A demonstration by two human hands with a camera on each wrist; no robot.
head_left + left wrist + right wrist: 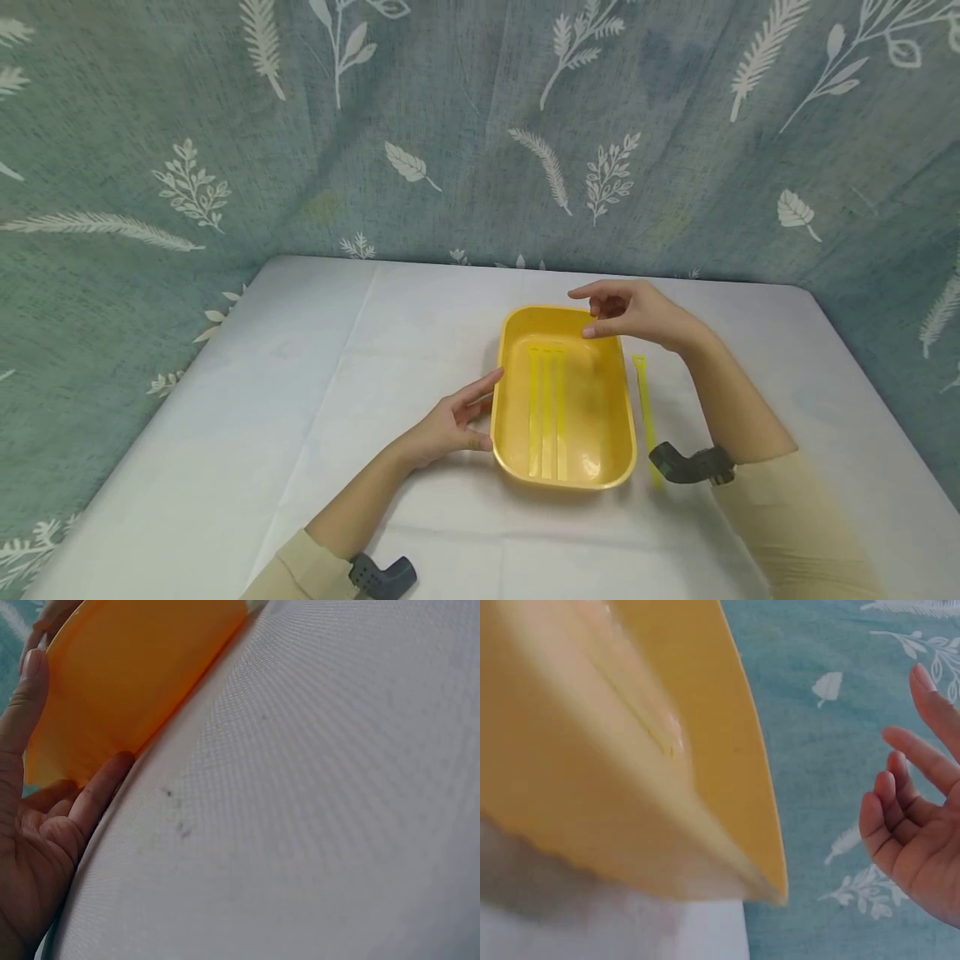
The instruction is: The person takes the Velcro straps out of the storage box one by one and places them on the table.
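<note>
while touching the left wall of the tray [596, 375] with the left hand [453, 425], hovering empty with the right hand [637, 317] by the far right corner. spreading the left fingers [105, 784] along the outside of the wall, not curling them round anything. bending the right fingers [922, 757] loosely, with thumb and index parted, gripping nothing and, judging by the right wrist view, standing apart from the tray.

seeing the tray on the tabletop [405, 333], running lengthwise from near to far, with three sticks [547, 417] lying almost parallel inside, mostly in the left half. seeing also a loose stick [646, 400] outside, just beside the right wall, with the right band [690, 462] partly in front of its near end.

probably steadying the tray with the left hand; for doing so well, pressing only lightly and low on the wall, since risking a sideways slide by shoving. lifting the right hand well over the rim when passing, for not knocking the corner and jostling the three sticks. minding the right band and sleeve [787, 525] too, for not brushing the loose stick out of line.
</note>
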